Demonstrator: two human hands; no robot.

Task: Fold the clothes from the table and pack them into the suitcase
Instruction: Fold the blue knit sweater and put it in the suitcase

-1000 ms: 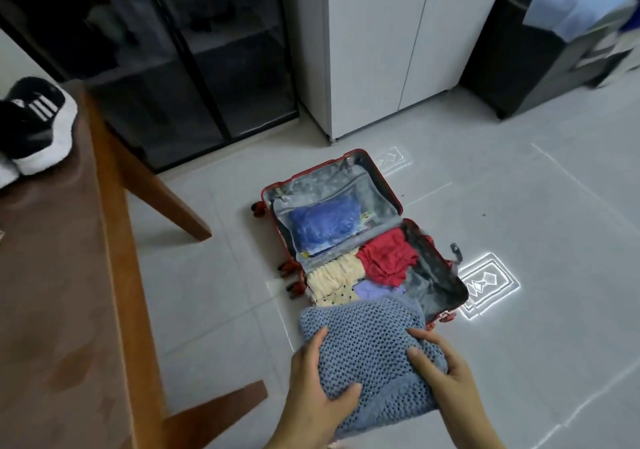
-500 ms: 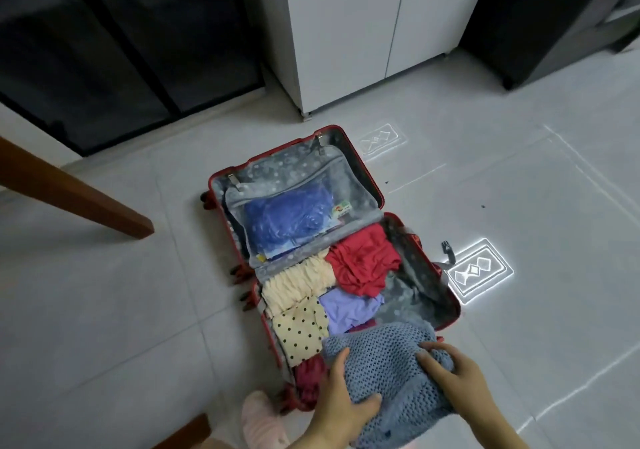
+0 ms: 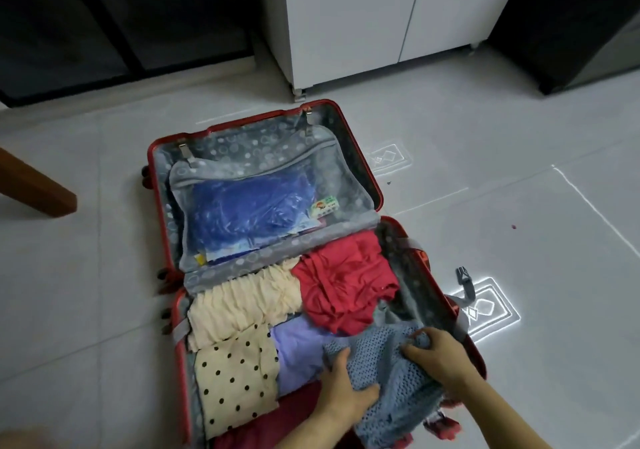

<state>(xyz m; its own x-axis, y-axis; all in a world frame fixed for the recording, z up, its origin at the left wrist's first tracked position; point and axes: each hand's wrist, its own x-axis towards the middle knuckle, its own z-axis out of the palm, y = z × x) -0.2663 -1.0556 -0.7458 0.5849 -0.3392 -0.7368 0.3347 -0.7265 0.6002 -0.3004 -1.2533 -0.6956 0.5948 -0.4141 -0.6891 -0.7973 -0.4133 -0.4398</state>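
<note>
Inside the suitcase (image 3: 242, 145) lies a bunched blue knit (image 3: 381, 362).

Dim, cool indoor light lies evenly on the grey floor tiles (image 3: 104, 292), with faint, soft shadows beside the suitcase (image 3: 242, 147) and the table leg (image 3: 38, 188). White line patterns (image 3: 491, 310) glow on the tiles at right, blown out to glare. The glass doors (image 3: 121, 15) at top left sink to near black. The wide lens tilts the white cabinet (image 3: 353, 22). The left hand (image 3: 343, 389) and right hand (image 3: 440, 358), gripping a blue sweater (image 3: 384, 365), look slightly soft; a pale blur (image 3: 20, 438) smears the bottom-left corner.
</note>
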